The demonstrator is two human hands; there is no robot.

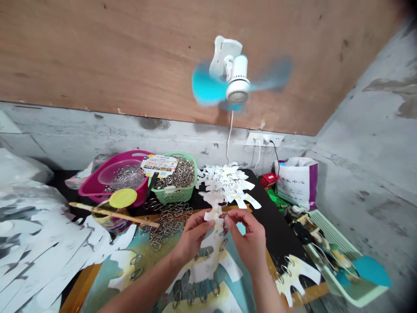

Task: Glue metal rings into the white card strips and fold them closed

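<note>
A white cut-out piece (212, 250) with an irregular, animal-like outline stands in front of me over the work board. Metal rings hang along its edges. Near its narrow upper part, my left hand (197, 232) pinches the left edge between thumb and fingers. On the opposite edge my right hand (246, 234) is closed, thumb against forefinger, on what looks like a small metal ring; the fingers partly hide it. Another white cut-out (208, 302) with several rings lies below. Loose metal rings (169, 219) are heaped on the board left of my hands.
Behind stand a green basket (176, 196) of rings and a magenta basket (94, 184). A stick (114, 213) lies across an open can. White cut-outs (35, 248) pile up at left; ringed ones (228, 182) lie at the back. A fan (237, 89) spins above; a pale green basket (350, 261) sits right.
</note>
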